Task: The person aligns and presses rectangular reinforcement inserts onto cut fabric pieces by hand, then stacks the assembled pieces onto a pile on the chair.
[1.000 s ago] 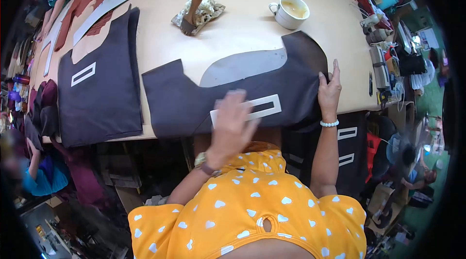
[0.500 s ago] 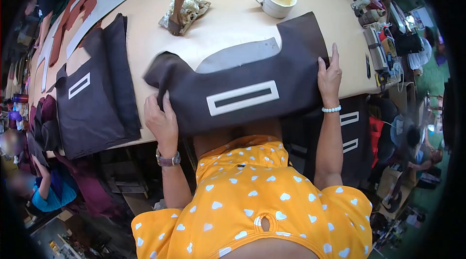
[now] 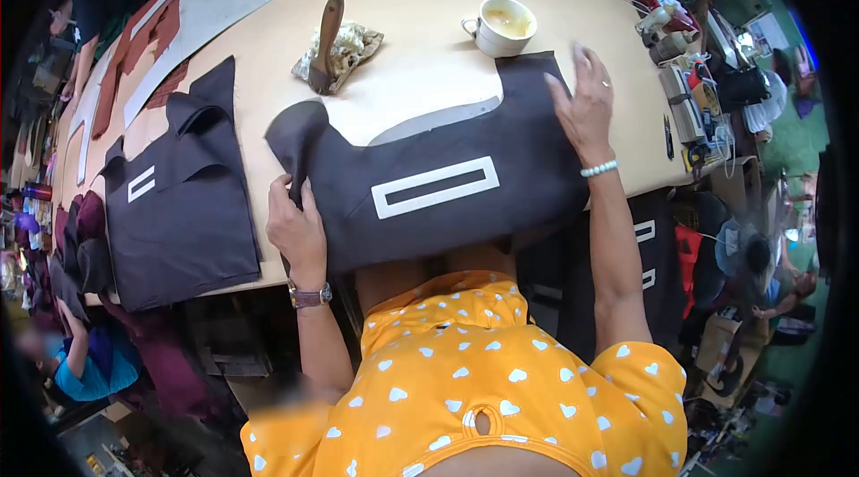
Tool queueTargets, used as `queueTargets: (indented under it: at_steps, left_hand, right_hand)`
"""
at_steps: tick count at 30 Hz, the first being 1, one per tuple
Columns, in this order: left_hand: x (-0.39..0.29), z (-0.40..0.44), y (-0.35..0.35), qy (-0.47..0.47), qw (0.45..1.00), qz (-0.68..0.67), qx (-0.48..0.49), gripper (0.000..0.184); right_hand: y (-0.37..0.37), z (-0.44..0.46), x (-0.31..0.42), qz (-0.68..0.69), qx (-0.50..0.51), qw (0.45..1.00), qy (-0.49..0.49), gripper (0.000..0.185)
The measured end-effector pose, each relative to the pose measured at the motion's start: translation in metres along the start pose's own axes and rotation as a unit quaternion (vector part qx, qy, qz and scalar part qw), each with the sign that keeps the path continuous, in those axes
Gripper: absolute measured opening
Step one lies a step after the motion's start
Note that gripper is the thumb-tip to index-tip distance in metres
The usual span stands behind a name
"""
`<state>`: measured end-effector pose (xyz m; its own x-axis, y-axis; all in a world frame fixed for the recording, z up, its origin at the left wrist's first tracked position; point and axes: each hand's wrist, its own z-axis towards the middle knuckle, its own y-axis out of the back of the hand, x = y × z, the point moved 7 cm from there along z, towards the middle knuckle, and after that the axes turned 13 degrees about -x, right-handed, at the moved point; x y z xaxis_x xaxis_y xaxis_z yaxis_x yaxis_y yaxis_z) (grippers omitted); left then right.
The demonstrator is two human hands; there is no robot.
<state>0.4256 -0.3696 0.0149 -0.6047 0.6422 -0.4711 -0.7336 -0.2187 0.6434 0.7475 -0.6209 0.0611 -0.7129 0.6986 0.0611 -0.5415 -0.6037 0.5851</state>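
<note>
A dark brown sheet, which looks like leather (image 3: 537,155), lies at the table's front edge with part of it overhanging toward my lap. A white rectangular frame (image 3: 438,197) sits on its middle. My left hand (image 3: 298,231) pinches the sheet's left edge between thumb and fingers, beside a curled-up corner. Over the upper right edge, my right hand (image 3: 586,110) is open with fingers stretched out; whether it touches the sheet I cannot tell. A grey curved sheet (image 3: 429,123) shows behind the dark one's cut-out.
Behind stand a white cup (image 3: 506,40) of pale paste and a brush (image 3: 328,34) resting on a crumpled bag (image 3: 360,43). Stacked dark sheets (image 3: 179,249) lie left. Other dark pieces (image 3: 617,253) hang below the table edge at right. Tools (image 3: 684,106) crowd the right side.
My right hand has let go of the sheet's right edge and moved up and left, fingers spread. The sheet lies flatter. On the left stack, the top piece has folded over.
</note>
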Motion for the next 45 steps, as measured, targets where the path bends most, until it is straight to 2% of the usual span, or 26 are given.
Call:
queueTargets:
  at_steps: [1,4,7,10,13,16,17,20,23,26,29,32,35,38,42,45]
  left_hand:
    - [-0.001,0.0,0.0,-0.001,1.0,0.004,-0.002,0.02]
    - [-0.002,0.0,0.001,-0.004,1.0,0.012,-0.001,0.021]
    - [-0.001,0.0,0.001,-0.001,1.0,0.014,-0.002,0.022]
    - [-0.001,0.0,0.003,-0.01,1.0,0.013,-0.013,0.023]
    - [0.0,-0.001,0.002,-0.007,1.0,0.001,-0.02,0.023]
    - [0.0,-0.001,0.003,-0.005,1.0,0.0,-0.019,0.024]
    - [0.001,0.0,0.003,-0.006,1.0,0.001,-0.017,0.024]
    - [0.003,-0.001,0.001,-0.012,1.0,0.003,-0.016,0.025]
    - [0.004,-0.002,-0.001,-0.013,1.0,0.002,-0.015,0.027]
    - [0.003,-0.002,0.002,-0.011,1.0,0.001,-0.016,0.029]
    - [0.002,-0.002,0.003,-0.018,1.0,-0.003,-0.024,0.031]
    - [0.003,-0.002,0.003,-0.028,0.999,-0.011,-0.032,0.031]
    - [0.004,-0.003,0.002,-0.024,0.999,-0.009,-0.024,0.031]
    - [0.002,-0.002,0.003,-0.023,0.999,-0.016,-0.027,0.03]
    - [0.003,-0.002,0.003,-0.004,1.0,-0.017,-0.02,0.03]
    - [0.0,-0.002,0.005,-0.029,0.999,-0.002,-0.026,0.03]
  right_hand:
    - [-0.009,0.012,0.008,0.044,0.031,0.998,-0.024,0.059]
    - [-0.042,0.034,0.033,-0.038,0.092,0.995,0.029,0.064]
    - [-0.079,0.049,0.038,-0.056,0.208,0.977,-0.01,0.072]
    - [-0.096,0.057,0.042,-0.09,0.281,0.956,-0.01,0.077]
    - [-0.093,0.064,0.043,-0.087,0.296,0.951,-0.007,0.066]
    - [-0.07,0.075,0.032,-0.06,0.18,0.982,-0.014,0.05]
    - [-0.06,0.076,0.035,-0.078,0.17,0.982,-0.004,0.028]
    - [-0.054,0.064,0.038,-0.115,0.227,0.966,0.039,0.023]
    - [-0.048,0.057,0.046,-0.096,0.203,0.973,0.054,0.026]
    - [-0.036,0.044,0.062,-0.096,0.249,0.96,0.09,0.027]
    - [0.003,0.016,0.094,0.032,0.211,0.97,0.118,0.03]
    - [0.032,-0.031,0.108,0.124,0.24,0.961,0.06,0.037]
    - [0.044,-0.076,0.103,0.226,0.276,0.932,-0.065,0.048]
    - [0.046,-0.102,0.103,0.231,0.291,0.921,-0.118,0.055]
    - [0.047,-0.107,0.114,0.079,0.341,0.935,-0.054,0.058]
    - [0.047,-0.106,0.12,-0.046,0.31,0.949,0.042,0.053]
